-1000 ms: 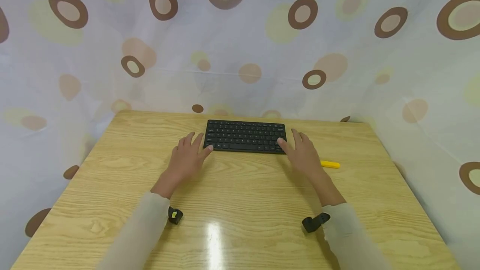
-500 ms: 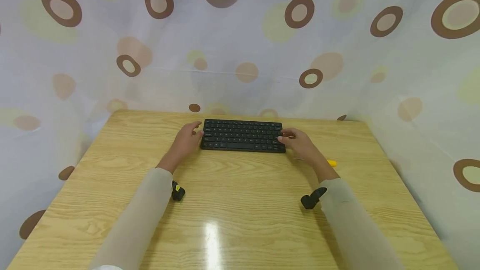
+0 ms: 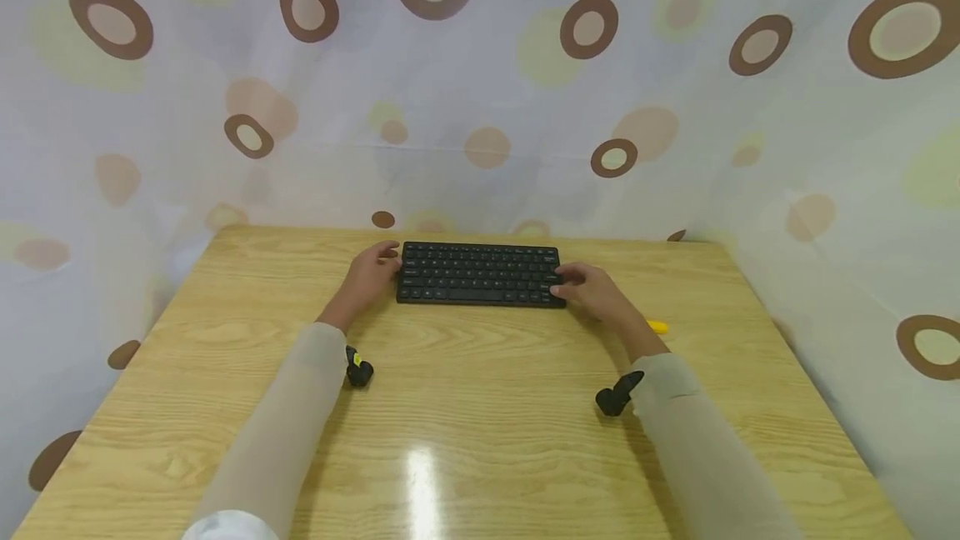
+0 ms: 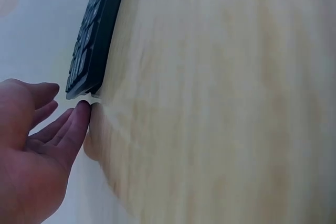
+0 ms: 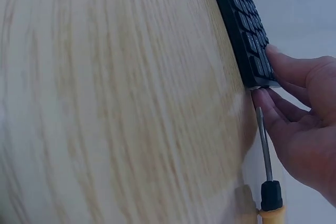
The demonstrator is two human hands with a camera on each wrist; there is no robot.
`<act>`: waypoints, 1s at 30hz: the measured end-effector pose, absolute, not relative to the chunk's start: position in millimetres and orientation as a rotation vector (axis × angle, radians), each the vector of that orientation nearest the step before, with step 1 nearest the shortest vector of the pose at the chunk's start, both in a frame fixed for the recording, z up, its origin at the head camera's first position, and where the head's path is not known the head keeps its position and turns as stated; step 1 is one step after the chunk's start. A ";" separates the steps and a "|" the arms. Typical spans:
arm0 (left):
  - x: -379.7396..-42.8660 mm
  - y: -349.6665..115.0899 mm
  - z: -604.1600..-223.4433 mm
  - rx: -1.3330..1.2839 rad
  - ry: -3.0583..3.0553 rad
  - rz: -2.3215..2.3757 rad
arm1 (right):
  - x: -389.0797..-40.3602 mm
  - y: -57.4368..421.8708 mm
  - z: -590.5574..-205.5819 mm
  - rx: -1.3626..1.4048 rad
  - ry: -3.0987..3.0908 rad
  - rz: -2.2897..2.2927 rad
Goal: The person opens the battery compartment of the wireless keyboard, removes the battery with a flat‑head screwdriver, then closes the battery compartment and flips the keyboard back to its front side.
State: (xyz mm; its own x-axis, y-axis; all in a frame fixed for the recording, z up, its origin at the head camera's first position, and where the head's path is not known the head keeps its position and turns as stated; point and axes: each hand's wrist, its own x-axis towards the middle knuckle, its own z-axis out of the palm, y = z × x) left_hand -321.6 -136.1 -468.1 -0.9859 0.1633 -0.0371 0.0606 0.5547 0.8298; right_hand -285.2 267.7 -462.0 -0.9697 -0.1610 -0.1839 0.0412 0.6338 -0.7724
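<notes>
A black keyboard [image 3: 480, 275] lies near the back of the wooden table. At its left end is my left hand [image 3: 371, 275]; the left wrist view shows that hand's thumb [image 4: 44, 92] a little short of the keyboard's edge, fingertips close by the lower corner. My right hand [image 3: 592, 290] grips the right end, thumb [image 5: 278, 59] on the top edge and fingers at the underside. Beside the right hand lies a screwdriver [image 5: 266, 150] with a metal shaft and yellow handle; in the head view the arm hides all but the handle's end [image 3: 658, 327].
The wooden table [image 3: 465, 390] runs up to a patterned cloth [image 3: 487, 107] at the back, and cloth hangs at both sides too. Each wrist carries a small black camera, on the left [image 3: 359, 367] and on the right [image 3: 618, 395].
Both hands have moved forward to the keyboard's short ends. The right fingers have closed on its right edge. The keyboard keeps its place on the table; the head view has shifted slightly.
</notes>
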 end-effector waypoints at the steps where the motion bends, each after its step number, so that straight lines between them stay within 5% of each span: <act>1: -323.6 -136.4 -468.6 0.186 2.659 1.433 | -285.8 267.5 -463.0 -0.091 2.618 -1.257; 30: -354.7 -132.3 -465.3 0.173 2.633 1.388 | -289.0 260.2 -462.3 0.000 2.647 -1.252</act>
